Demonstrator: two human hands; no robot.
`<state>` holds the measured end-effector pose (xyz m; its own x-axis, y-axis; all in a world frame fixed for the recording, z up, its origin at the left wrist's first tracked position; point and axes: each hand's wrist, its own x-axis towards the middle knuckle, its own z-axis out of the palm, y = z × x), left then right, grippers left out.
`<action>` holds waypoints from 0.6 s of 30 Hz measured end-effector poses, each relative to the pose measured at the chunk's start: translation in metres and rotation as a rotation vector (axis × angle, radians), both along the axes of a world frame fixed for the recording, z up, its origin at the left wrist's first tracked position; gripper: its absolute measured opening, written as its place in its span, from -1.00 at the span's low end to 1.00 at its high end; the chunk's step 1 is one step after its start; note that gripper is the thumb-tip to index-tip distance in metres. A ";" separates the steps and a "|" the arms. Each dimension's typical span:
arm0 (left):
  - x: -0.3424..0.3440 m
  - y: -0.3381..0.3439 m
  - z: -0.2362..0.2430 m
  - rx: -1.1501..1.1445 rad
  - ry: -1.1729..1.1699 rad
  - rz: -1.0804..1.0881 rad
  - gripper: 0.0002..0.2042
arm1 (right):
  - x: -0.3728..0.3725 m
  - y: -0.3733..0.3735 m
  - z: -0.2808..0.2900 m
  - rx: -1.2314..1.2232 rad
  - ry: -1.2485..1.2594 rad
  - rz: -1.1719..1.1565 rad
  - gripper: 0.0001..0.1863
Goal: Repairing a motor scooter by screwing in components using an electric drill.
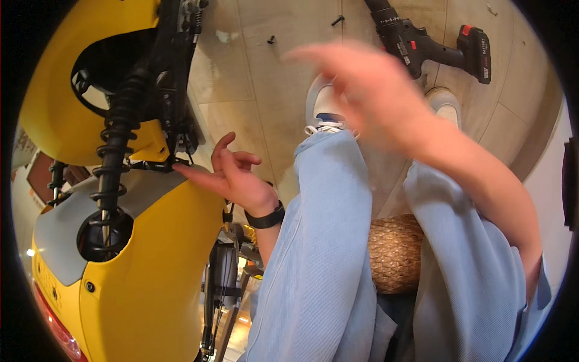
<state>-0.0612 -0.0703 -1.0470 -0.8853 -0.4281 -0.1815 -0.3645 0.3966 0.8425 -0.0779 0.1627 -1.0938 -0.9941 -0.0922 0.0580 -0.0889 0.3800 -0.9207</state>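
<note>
My left hand (238,179), with a black band at its wrist, is turned palm up beside a yellow and grey body panel (175,241). Its fingers are spread, and one fingertip reaches a black bracket (160,164) at the panel's edge; I cannot tell if they touch. A black coil-spring shock absorber (117,127) runs along the panels to the left of it. Out over the floor, my right hand (368,84) is smeared by motion, so its grip is unclear. Two small dark screws (271,40) (337,20) lie beyond its fingers.
A black cordless drill (422,47) lies on the wood-look floor (241,66) at the far right. Another yellow panel (54,90) rises at upper left. My legs in light blue jeans (325,241) fill the near middle, with a woven straw-coloured seat (395,253) between them.
</note>
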 end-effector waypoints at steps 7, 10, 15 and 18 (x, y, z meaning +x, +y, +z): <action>-0.032 -0.027 -0.007 0.131 -0.140 0.202 -0.43 | -0.089 -0.120 0.044 -0.165 -0.230 0.478 -0.42; -0.046 -0.034 -0.015 0.212 -0.146 0.188 -0.37 | -0.112 -0.139 0.038 -0.071 -0.181 0.408 -0.58; -0.042 -0.044 -0.016 0.389 -0.071 0.204 -0.30 | -0.113 -0.163 0.029 -0.063 -0.075 0.258 -0.80; -0.046 -0.050 -0.016 0.580 -0.021 -0.019 -0.30 | -0.114 -0.175 0.031 -0.031 0.063 0.170 -0.84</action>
<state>-0.1074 -0.1202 -1.0631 -0.8854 -0.2377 -0.3995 -0.3811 -0.1208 0.9166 -0.1914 -0.0121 -1.0628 -0.9585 -0.2560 0.1251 -0.2074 0.3259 -0.9224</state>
